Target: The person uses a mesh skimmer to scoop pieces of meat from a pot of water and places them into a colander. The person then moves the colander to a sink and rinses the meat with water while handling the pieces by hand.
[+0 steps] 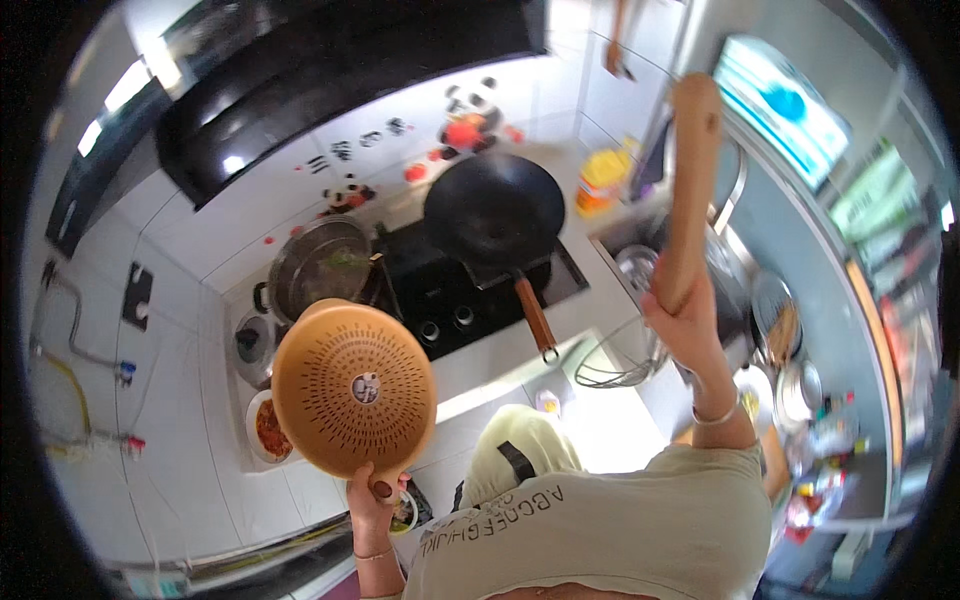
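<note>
My left hand (370, 500) is closed round the short handle of an orange plastic colander (330, 420). The colander is tilted so its slotted round face shows, and it covers part of the counter behind it. Higher up on the right, my right hand (690, 325) grips a wire skimmer by its thick wooden handle (688, 190), whose end points up toward the camera. The skimmer's wire head (618, 365) hangs below and left of that hand, beside the counter's front edge. Beyond the colander, a steel pot (325, 265) holds liquid with something green in it.
A black wok (495, 215) sits on the hob (430, 285), its wooden handle (533, 315) jutting toward me. Left of the pot lie a lid (253, 352) and a dish of red food (270, 430). A yellow container (603, 183) stands at the back, near the sink (640, 245).
</note>
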`<state>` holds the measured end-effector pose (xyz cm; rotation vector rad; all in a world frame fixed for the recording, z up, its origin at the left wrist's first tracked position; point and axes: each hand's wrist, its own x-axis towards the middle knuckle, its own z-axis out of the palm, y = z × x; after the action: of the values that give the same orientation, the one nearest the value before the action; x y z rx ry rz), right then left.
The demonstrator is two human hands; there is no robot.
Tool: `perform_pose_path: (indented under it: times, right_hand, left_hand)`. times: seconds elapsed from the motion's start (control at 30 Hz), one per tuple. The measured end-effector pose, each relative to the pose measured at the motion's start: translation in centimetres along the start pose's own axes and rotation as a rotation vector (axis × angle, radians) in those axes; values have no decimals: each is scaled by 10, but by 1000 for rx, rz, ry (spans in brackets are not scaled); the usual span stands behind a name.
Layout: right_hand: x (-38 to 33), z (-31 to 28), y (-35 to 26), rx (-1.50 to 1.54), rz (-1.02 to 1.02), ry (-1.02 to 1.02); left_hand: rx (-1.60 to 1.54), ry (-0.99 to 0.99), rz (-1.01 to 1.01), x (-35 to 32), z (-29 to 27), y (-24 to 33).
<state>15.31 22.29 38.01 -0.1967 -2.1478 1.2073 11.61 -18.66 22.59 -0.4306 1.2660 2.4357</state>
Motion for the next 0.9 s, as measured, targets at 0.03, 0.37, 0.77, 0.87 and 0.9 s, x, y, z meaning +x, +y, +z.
perform_pose_path:
  times: [0.03,0.37,0.77,0.87,0.9]
  right_hand:
    - [-14,3,-10,-9,55,3]
    - [-42,-38,37,233,272,66]
    - [34,-101,64,348,367,-194]
    - [61,-140,73,286,320,-259]
    - [68,-154,74,269,280,-268]
  left_hand:
    - [17,-7,-24,-4,-11,3]
    - [95,-261,-142,-4,17,-4]
    - [470,-764,-331,52,250,-26]
    - [567,-839,-390,59,317,-35]
    - [582,-853,-400,61,335,-35]
